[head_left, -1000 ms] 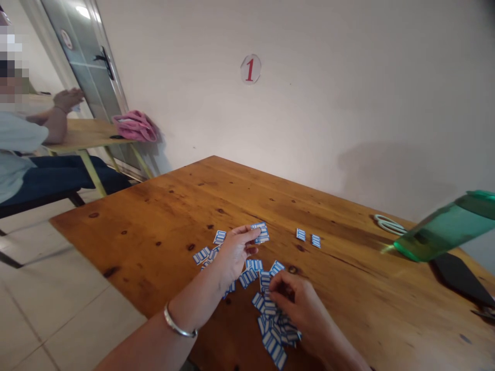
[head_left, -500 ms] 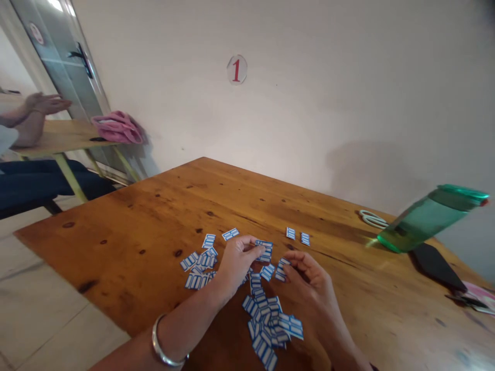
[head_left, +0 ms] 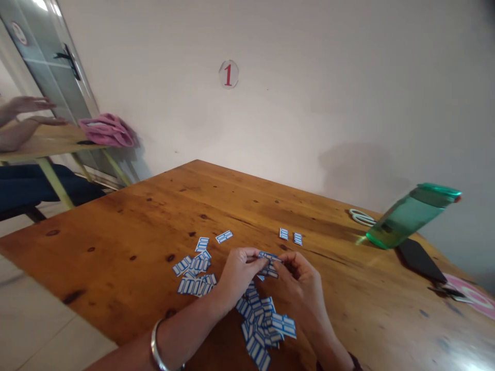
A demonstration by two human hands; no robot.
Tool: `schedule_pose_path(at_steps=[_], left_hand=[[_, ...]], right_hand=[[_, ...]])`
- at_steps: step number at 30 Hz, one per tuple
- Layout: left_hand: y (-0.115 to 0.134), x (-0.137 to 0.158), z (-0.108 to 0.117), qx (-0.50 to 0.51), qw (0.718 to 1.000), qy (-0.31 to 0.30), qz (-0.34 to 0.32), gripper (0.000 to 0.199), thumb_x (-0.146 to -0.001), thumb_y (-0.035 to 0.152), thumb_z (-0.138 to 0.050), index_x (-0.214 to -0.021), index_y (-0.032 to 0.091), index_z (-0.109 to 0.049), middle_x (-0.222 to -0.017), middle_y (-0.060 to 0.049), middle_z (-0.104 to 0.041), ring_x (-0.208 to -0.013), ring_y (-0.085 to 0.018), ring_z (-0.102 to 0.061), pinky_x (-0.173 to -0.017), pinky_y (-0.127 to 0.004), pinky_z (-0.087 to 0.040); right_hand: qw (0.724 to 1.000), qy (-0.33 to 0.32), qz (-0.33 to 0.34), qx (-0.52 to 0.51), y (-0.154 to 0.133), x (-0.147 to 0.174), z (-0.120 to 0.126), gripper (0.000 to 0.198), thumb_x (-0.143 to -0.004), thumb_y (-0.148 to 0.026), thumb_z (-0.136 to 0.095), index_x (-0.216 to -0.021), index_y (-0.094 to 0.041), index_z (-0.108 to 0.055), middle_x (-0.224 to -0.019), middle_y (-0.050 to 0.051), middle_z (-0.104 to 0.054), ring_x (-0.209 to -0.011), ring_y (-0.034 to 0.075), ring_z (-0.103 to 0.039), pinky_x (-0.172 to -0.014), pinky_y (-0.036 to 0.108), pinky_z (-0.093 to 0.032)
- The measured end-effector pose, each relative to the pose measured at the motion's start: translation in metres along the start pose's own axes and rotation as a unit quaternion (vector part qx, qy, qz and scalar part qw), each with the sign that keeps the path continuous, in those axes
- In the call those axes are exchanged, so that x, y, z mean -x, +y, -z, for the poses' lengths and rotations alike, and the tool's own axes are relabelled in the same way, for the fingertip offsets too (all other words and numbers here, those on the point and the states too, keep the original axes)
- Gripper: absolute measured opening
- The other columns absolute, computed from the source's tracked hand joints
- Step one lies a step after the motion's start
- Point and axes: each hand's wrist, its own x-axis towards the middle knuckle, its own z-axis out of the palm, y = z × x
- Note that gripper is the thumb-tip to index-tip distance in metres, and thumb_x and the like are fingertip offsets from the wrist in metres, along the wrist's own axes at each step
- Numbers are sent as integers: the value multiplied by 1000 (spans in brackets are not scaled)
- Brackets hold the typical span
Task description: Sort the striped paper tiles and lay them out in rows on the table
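Note:
My left hand (head_left: 240,273) pinches a few small blue-bordered paper labels (head_left: 269,270) between thumb and fingers. From the other side, my right hand (head_left: 303,281) is closed at their right edge, its fingertips meeting the labels. Below the hands lies a loose heap of similar labels (head_left: 257,327), overlapping at many angles. A second scattered group (head_left: 195,273) rests left of my left wrist. Beyond the hands, two single labels, one on the left (head_left: 283,234) and one on the right (head_left: 297,238), lie side by side. The fingers partly hide the held labels.
On the right of the wooden table (head_left: 216,190) are a leaning green bottle (head_left: 412,216), a white cable (head_left: 361,217), a dark flat case (head_left: 419,260) and a pink round item (head_left: 475,296). Another person's hands (head_left: 34,111) show at a second table, near a pink cloth (head_left: 107,130).
My right hand has moved up to the labels in my left hand, bringing a label from the tabletop. The view has shifted slightly right. The other person's hands have moved apart.

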Motion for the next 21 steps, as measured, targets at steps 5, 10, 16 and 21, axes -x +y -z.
schedule_pose_path(at_steps=[5, 10, 16, 21], left_hand=[[1, 0, -1, -14, 1000, -2, 3, 12, -65, 25, -62, -64, 14, -66, -59, 0, -63, -54, -12, -53, -48, -20, -41], [1, 0, -2, 14, 1000, -4, 8, 10, -63, 24, -63, -61, 14, -65, -56, 1, -61, -51, -11, -52, -49, -20, -40], [1, -1, -2, 34, 999, -4, 7, 9, -61, 23, -65, -60, 14, -65, -55, 1, -61, -52, -11, -52, -51, -21, -40], [2, 1, -2, 38, 999, -14, 17, 13, -61, 27, -65, -63, 13, -64, -57, 0, -62, -56, -13, -55, -50, -21, -40]], right_hand=[[1000, 22, 4, 19, 2, -2, -1, 19, -65, -35, -63, -64, -18, -54, -56, -2, -52, -53, 12, -46, -48, 22, -37], [1000, 17, 11, 18, 4, -2, -1, 19, -67, -35, -62, -64, -18, -53, -57, -3, -51, -53, 12, -46, -49, 23, -37], [1000, 10, 9, 16, 7, -3, -1, 21, -67, -38, -61, -66, -18, -54, -59, -2, -52, -55, 12, -47, -51, 23, -39], [1000, 4, -10, 12, 10, -2, -1, 22, -68, -39, -62, -68, -18, -55, -60, -1, -54, -56, 13, -49, -52, 24, -39]])
